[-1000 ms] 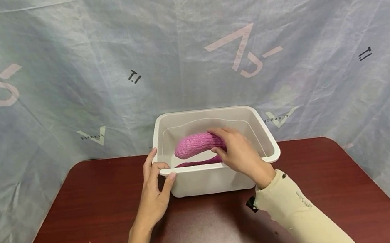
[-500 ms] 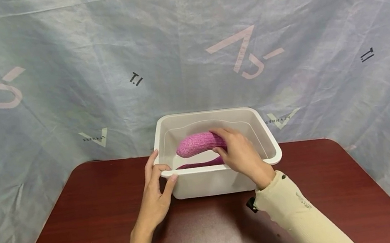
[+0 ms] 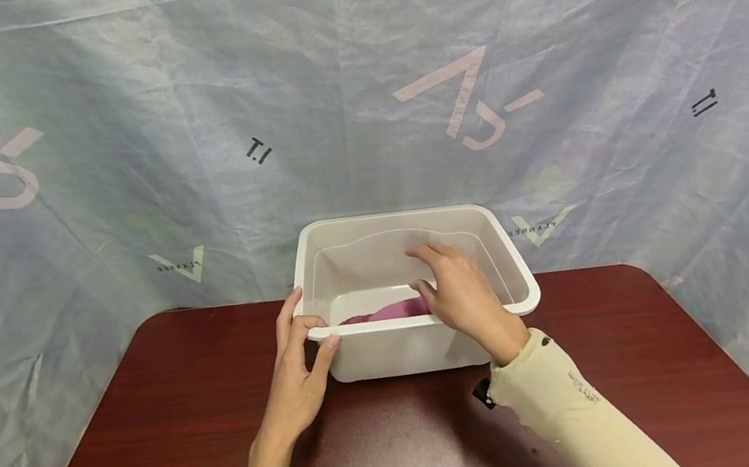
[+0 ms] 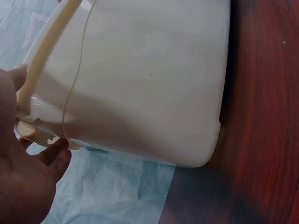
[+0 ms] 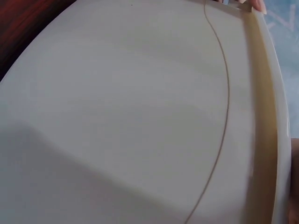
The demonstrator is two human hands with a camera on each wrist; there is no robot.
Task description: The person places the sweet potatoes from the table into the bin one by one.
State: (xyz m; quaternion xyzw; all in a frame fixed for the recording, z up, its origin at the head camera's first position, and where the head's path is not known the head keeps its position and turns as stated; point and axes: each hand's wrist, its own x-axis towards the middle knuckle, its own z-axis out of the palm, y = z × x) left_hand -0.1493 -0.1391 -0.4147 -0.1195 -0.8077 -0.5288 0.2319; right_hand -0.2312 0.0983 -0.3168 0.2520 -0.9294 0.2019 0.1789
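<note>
My left hand (image 3: 298, 378) grips the front left corner of a white plastic bin (image 3: 406, 346), thumb on the outside of the front rim and fingers at the corner. In the left wrist view, the curled fingers of the left hand (image 4: 28, 172) reach under the bin's rim. My right hand (image 3: 459, 289) is over the bin's right part, thumb and fingers spread with nothing between them. Below it lies a long, rounded, pink-purple thing (image 3: 396, 310) like an eggplant, partly hidden by the front wall. A darker purple piece (image 3: 357, 320) shows at its left end.
The bin stands near the back of a dark red wooden table (image 3: 180, 440). A grey fabric sheet (image 3: 341, 109) with printed letters hangs close behind. The bin's outer wall (image 5: 131, 107) fills most of the right wrist view.
My right hand has let go of the pink-purple thing, which dropped from mid-bin to the bottom. The left hand keeps its grip at the corner.
</note>
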